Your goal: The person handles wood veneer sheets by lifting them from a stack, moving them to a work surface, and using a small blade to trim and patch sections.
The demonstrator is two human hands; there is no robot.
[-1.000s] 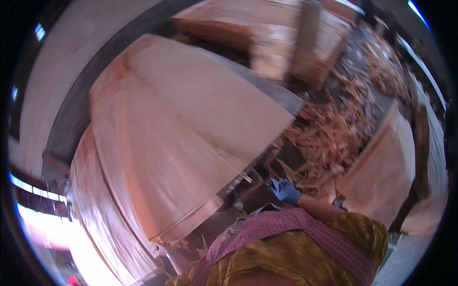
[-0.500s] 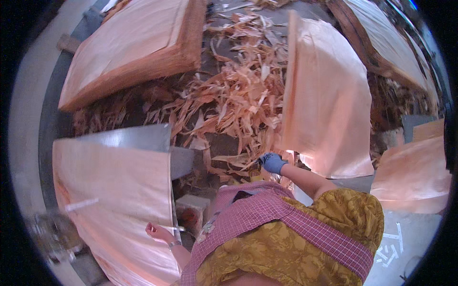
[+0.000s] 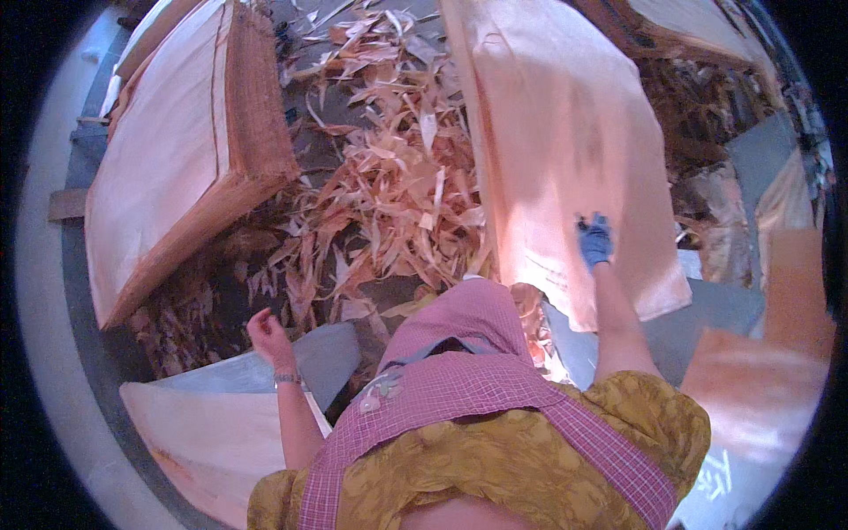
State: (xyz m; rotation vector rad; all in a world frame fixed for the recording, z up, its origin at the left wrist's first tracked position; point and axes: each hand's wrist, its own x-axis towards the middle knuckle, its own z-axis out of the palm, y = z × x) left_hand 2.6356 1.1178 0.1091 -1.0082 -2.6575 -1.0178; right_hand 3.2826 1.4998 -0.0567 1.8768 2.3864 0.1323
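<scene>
My right hand (image 3: 595, 240), in a blue glove, lies with its fingers spread on a tall, pale wood veneer sheet (image 3: 565, 150) right of centre. This sheet faces up on a stack whose left edge shows as a thin band. My bare left hand (image 3: 269, 337), with a bracelet (image 3: 287, 377) at the wrist, hangs in the air with its fingers loosely bent and apart. Nothing shows in it. Under that forearm is another pale veneer sheet (image 3: 212, 424), beside a grey metal-like panel (image 3: 327, 353).
A thick veneer stack (image 3: 159, 168) stands at the far left. Between the stacks, a heap of torn veneer strips (image 3: 406, 177) covers the floor. Another stack (image 3: 698, 31) is at the far right. Loose brown sheets (image 3: 751, 380) lie near the right edge.
My right hand has moved right, from beside the tall sheet onto its face. My left hand has risen away from the lower-left sheet and a white strip near it. The view has turned.
</scene>
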